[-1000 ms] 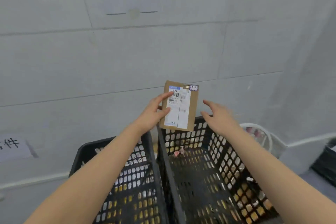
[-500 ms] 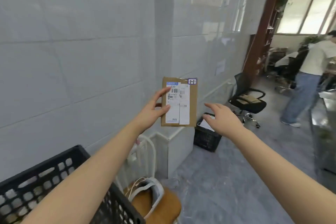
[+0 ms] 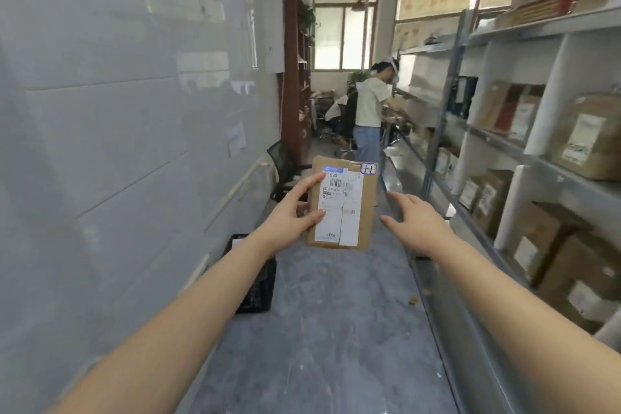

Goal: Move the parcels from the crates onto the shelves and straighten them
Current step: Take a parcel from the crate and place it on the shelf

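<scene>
My left hand (image 3: 291,212) grips a small brown cardboard parcel (image 3: 363,212) by its left edge, thumb across the white shipping label. The parcel is held upright in front of me, above the aisle floor, label facing me. My right hand (image 3: 413,222) hovers just right of the parcel with fingers spread and straight, not touching it. Metal shelves (image 3: 537,158) run along the right side, with several brown boxes standing on them.
A black crate (image 3: 258,286) sits on the floor against the tiled left wall. Further down the aisle a person (image 3: 369,118) stands at the shelves, with a black office chair (image 3: 284,165) nearby. The grey floor stretches ahead between wall and shelves.
My view has swung right, from the crates at the wall to the aisle and shelves. The parcel stays in my left hand and my right hand stays beside it.
</scene>
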`<state>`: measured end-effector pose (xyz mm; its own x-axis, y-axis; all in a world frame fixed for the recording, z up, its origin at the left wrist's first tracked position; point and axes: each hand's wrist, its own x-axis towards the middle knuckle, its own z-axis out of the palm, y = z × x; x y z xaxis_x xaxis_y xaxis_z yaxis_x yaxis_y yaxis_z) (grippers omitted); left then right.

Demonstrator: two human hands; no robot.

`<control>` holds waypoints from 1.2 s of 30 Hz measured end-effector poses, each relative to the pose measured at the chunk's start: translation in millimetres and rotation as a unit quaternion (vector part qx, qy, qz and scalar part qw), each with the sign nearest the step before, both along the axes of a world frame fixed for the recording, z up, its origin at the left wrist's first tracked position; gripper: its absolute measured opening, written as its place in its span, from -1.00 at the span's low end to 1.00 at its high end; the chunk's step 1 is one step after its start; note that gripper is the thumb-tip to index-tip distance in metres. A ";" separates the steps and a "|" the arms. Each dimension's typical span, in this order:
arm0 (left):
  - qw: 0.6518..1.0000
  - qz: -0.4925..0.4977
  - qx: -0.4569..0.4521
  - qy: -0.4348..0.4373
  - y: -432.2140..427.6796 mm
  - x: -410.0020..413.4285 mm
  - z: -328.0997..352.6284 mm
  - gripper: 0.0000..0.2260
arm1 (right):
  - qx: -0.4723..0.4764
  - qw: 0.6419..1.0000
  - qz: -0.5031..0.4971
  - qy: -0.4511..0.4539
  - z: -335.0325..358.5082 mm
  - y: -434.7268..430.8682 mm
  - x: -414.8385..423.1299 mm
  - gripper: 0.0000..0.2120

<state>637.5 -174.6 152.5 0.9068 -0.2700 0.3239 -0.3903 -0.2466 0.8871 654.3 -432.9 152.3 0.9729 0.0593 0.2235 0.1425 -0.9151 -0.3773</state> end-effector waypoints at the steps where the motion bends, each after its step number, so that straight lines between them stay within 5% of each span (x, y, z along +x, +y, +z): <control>1: 1.000 -0.015 0.004 -0.003 -7.9 27.3 3.4 -0.42 | -0.002 1.000 -0.020 -0.005 3.2 -9.8 17.5 -0.38; 17: 0.972 -0.232 -0.041 0.014 -137.3 392.3 12.4 -0.41 | 0.014 0.975 -0.219 -0.032 21.1 -113.4 259.3 -0.44; 36: 0.950 -0.311 -0.016 0.001 -307.1 772.1 -4.2 -0.42 | 0.009 0.948 -0.319 -0.006 13.4 -242.0 578.5 -0.41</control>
